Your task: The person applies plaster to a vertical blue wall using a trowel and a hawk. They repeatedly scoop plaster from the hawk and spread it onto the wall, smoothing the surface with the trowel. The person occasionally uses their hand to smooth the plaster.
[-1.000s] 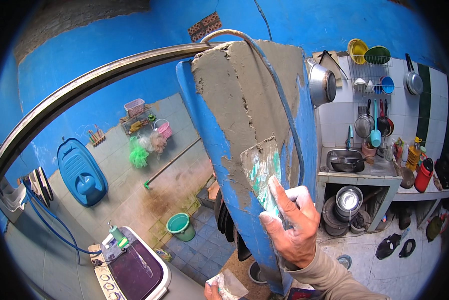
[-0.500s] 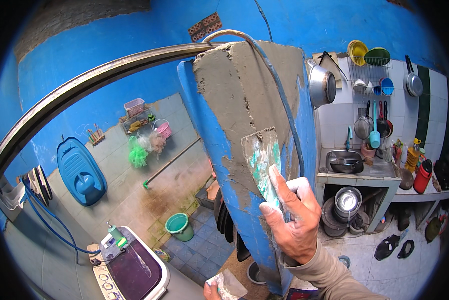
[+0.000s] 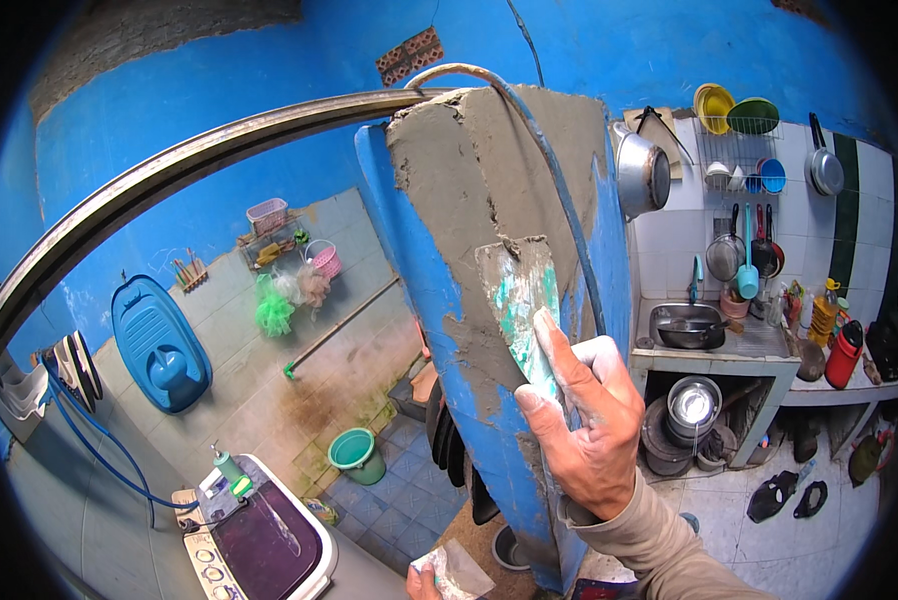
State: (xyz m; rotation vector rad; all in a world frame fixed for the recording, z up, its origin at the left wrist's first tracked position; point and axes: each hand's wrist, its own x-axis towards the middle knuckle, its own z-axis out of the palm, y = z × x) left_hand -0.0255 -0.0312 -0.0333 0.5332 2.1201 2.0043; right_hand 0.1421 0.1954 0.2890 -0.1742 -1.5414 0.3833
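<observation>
My right hand (image 3: pixel 579 420) grips a flat scraper blade (image 3: pixel 517 300), smeared with grey mortar and green paint, and presses it against the wet grey cement patch (image 3: pixel 489 190) on the end of a blue wall (image 3: pixel 489 440). A blue hose (image 3: pixel 569 220) runs down the cement beside the blade. At the bottom edge my left hand (image 3: pixel 424 580) holds a small board loaded with mortar (image 3: pixel 457 570); only its fingertips show.
A curved metal rail (image 3: pixel 169 175) arcs at upper left. Below are a washing machine (image 3: pixel 269 540), a green bucket (image 3: pixel 354 452) and a blue tub (image 3: pixel 159 345) on the tiled wall. At right are a sink (image 3: pixel 691 325), hanging pots and dish rack (image 3: pixel 739 140).
My right hand has slid the scraper blade upward along the cement patch. The left hand has stayed low with its mortar board.
</observation>
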